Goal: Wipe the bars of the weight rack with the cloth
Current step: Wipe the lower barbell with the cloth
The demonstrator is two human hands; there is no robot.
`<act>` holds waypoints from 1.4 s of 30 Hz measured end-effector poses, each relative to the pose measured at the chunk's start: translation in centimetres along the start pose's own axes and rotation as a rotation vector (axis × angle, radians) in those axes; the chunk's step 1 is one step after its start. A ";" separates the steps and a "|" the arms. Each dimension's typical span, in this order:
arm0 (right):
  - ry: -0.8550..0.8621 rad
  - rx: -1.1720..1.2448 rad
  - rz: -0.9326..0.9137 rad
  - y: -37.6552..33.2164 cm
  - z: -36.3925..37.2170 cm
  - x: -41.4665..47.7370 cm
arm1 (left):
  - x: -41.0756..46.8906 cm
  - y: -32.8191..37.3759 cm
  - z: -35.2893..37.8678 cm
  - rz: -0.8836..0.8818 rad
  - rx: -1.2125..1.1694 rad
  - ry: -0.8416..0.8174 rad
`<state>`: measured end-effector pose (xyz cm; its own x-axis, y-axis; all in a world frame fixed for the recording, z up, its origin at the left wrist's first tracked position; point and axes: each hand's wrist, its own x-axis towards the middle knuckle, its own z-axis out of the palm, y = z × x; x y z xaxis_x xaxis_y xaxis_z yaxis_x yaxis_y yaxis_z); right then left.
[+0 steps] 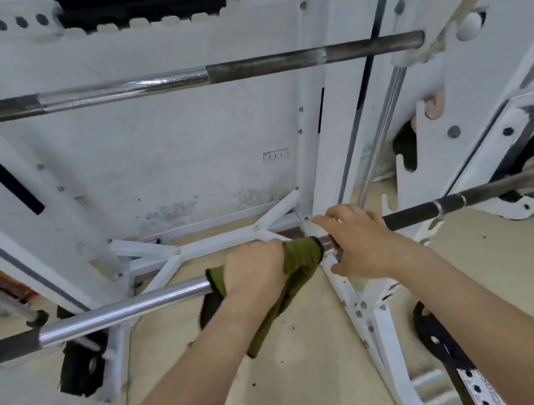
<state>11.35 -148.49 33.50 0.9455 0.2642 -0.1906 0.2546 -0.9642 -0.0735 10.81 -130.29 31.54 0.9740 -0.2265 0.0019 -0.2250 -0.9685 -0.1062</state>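
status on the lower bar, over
Left hand grips green cloth round lower bar. Right hand holds bar beside it. Nothing in the way.

Both hands point(252, 269) and forearms point(190, 373) are bare.
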 end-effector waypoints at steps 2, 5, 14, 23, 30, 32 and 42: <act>0.054 -0.054 0.000 1.8 0.6 0.0 | 1.9 4.3 0.0 0.052 -0.002 0.032; 0.119 -0.022 0.020 2.5 1.5 0.2 | 3.4 7.4 0.1 0.087 -0.030 0.044; 0.020 0.050 -0.222 -0.7 0.7 1.7 | 0.3 -1.3 2.7 0.005 0.027 0.160; 0.136 0.049 -0.495 -15.3 2.0 4.4 | -7.9 -17.6 4.2 -0.214 0.093 0.206; 0.128 -0.126 -0.584 -27.4 2.2 6.5 | -12.3 -27.3 4.9 -0.262 0.045 0.216; 0.115 -0.155 -0.584 -30.8 2.6 6.9 | -13.1 -29.6 5.2 -0.234 0.043 0.226; 0.140 -0.143 -0.669 -48.5 3.9 9.8 | -19.2 -45.0 7.4 -0.174 0.052 0.206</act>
<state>7.51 -99.06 31.35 0.5908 0.8065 -0.0206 0.8067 -0.5910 0.0000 2.47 -81.60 28.90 0.9709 -0.0781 0.2262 -0.0475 -0.9893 -0.1377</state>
